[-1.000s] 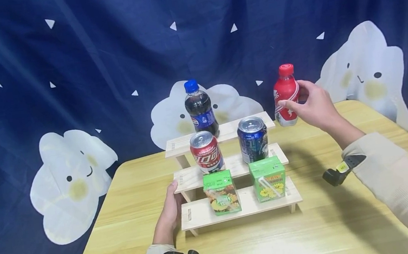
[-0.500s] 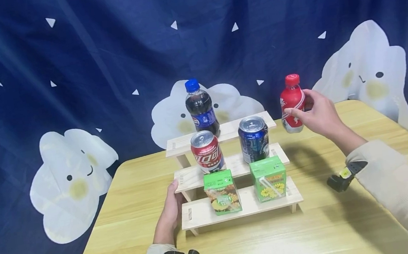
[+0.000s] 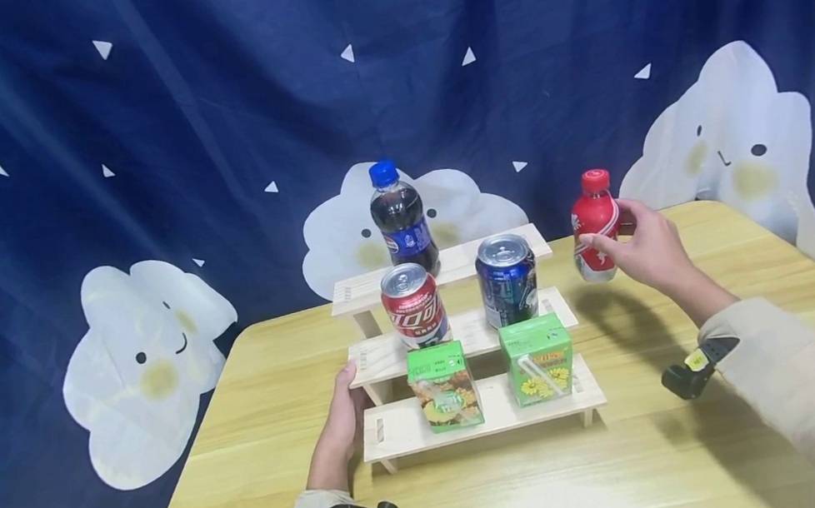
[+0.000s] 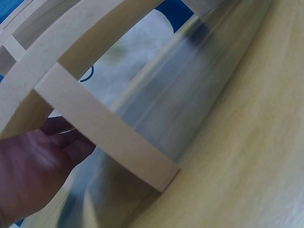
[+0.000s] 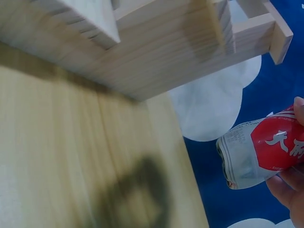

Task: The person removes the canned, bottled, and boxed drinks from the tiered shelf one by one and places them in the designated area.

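My right hand (image 3: 648, 247) grips a small red bottle (image 3: 594, 224) with a red cap, thumb in front and fingers behind. The bottle is upright just right of a three-step wooden rack (image 3: 405, 434), above its shadow; its lower end (image 5: 242, 154) shows in the right wrist view. My left hand (image 3: 338, 421) holds the rack's left end at the middle step, its fingers partly hidden behind a wooden leg (image 4: 107, 126) in the left wrist view. On the rack stand a cola bottle (image 3: 404, 221), a red can (image 3: 414, 308), a blue can (image 3: 507, 280) and two green drink cartons (image 3: 444, 388).
The rack stands on a light wooden table (image 3: 247, 440). Behind the table hangs a dark blue curtain (image 3: 224, 99) with white clouds and triangles. The top step's right part (image 3: 497, 248) holds no drink.
My right hand has moved the red bottle rightward and down, away from the rack's top step. The left hand and the drinks on the rack have stayed put.
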Demonstrator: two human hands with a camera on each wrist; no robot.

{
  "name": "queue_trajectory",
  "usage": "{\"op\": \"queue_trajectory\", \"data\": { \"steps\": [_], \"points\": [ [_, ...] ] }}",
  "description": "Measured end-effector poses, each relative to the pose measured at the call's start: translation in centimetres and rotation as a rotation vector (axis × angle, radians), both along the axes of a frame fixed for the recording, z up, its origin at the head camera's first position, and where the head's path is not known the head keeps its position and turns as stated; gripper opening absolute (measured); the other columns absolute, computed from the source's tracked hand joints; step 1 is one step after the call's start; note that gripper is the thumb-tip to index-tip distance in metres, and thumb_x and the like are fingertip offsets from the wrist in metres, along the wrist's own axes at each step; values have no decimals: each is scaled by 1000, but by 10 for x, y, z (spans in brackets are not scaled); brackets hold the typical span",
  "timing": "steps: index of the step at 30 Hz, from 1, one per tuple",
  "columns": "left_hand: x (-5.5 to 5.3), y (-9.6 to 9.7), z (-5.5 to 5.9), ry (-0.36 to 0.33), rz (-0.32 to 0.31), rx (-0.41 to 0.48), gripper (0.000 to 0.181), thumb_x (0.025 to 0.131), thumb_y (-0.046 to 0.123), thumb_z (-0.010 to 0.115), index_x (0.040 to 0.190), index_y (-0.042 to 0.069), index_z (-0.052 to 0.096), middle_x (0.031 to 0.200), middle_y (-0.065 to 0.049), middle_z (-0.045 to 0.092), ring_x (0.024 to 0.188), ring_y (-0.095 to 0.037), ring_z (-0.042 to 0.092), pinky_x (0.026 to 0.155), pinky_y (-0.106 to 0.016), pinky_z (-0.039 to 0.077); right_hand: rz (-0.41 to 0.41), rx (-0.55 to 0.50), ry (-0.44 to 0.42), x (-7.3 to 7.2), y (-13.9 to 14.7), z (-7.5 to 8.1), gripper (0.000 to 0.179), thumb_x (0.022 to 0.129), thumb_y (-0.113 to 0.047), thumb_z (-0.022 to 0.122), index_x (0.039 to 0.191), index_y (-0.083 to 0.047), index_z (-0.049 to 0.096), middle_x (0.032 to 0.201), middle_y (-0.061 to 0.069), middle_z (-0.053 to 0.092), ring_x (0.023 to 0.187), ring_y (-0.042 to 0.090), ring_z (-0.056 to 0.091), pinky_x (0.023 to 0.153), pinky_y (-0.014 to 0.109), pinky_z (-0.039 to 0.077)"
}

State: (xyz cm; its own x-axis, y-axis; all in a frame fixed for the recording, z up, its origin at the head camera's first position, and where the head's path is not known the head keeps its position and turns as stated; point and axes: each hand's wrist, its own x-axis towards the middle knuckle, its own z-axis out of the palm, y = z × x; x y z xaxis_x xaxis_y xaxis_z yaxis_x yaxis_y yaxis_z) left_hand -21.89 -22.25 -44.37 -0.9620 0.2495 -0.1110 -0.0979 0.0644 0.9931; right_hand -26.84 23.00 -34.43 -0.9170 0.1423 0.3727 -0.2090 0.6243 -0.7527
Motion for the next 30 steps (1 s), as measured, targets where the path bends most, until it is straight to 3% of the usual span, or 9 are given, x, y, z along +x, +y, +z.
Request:
{"op": "queue_trajectory", "data": {
  "steps": [7, 17, 30],
  "points": [
    [0, 0, 0, -22, 5, -4, 68, 95, 60, 7, 147, 20, 24, 138, -22, 40, 117, -34, 47, 90, -45, 44, -8, 14, -20, 3, 2, -14, 70, 83, -32, 72, 133, 8, 42, 118, 31, 56, 107, 45, 56, 90, 54, 44],
    [4, 2, 6, -4, -2, -22, 71, 94, 61, 6, 148, 18, 21, 138, -24, 38, 118, -36, 46, 90, -44, 44, 11, 22, -62, 5, 1, -29, 74, 84, -32, 71, 135, 9, 38, 124, 32, 52, 110, 47, 54, 91, 55, 44],
    [5, 3, 5, -4, -3, -10, 70, 95, 59, 5, 148, 15, 22, 135, -26, 39, 112, -32, 49, 88, -44, 44, 6, 25, -109, 6, 4, -46, 82, 84, -36, 71, 139, 10, 32, 128, 33, 48, 112, 48, 51, 91, 56, 44]
  ]
}}
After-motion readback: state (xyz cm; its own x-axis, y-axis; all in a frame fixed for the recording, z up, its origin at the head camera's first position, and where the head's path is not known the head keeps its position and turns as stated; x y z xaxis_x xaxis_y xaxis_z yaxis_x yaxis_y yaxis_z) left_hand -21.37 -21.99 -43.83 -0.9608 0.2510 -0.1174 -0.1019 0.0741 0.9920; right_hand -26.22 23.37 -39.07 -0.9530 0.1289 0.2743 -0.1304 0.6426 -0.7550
